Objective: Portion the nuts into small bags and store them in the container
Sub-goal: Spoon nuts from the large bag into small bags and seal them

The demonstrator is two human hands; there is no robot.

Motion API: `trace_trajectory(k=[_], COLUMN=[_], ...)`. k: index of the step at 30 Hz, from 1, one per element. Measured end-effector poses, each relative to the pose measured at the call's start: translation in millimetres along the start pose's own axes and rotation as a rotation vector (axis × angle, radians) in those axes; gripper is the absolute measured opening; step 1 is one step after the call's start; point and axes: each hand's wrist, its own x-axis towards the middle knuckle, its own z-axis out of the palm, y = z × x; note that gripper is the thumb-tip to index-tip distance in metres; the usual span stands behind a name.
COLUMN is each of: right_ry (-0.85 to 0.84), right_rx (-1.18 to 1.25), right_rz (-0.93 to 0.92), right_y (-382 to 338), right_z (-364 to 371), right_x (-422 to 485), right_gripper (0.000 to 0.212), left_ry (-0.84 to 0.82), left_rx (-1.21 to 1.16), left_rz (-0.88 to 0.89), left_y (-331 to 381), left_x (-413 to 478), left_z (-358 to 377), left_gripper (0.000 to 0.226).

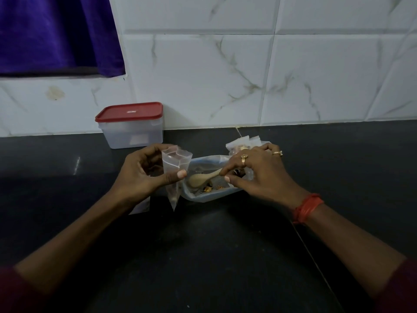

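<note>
Head view, L to R: purple curtain [56, 35] hangs top left, its lower edge above the tiled wall [225, 75]. Next, container [132, 134], clear w/ red lid [129, 111] on, stands on the dark worktop [203, 256], back edge at the wall. It is apart from both hands, w/ a strip of worktop btwn it and the left hand [142, 175]. Left hand's grip pinches a small bag [174, 166] btwn thumb and fingers, mouth up and held open. Its bottom corner hangs at the worktop; touching or not, can't tell. A flat clear bag [141, 206] lies under that wrist.

Just beside the small bag, a big clear bag [209, 196] lies open on the worktop w/ few nuts [208, 188] inside. A wooden spoon [198, 179] sits in it, bowl to the left. The right hand [257, 175] has its grip pinching the handle end, thumb and forefinger. Behind right hand, filled small bags [241, 143] stand toward the wall. Right wrist wears red thread [308, 207]; a seam [316, 256] in the worktop runs from there toward the near edge. Broad dark worktop shows right of that hand and btwn the forearms.
</note>
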Motion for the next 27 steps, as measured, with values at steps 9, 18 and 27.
trace_trajectory(k=[9, 18, 27], right_ry=[0.015, 0.034, 0.05], right_rx=[0.097, 0.478, 0.574], right_rz=[-0.104, -0.215, -0.094], right_y=[-14, -47, -29], right_z=[1, 6, 1], right_x=[1, -3, -1], right_gripper=[0.022, 0.027, 0.017], left_ry=[0.026, 0.021, -0.033], left_rx=[0.198, 0.243, 0.053], left_rz=[0.166, 0.209, 0.07], left_y=[16, 16, 18], left_x=[-7, -14, -11], left_z=[19, 36, 34], left_gripper=[0.058, 0.055, 0.038])
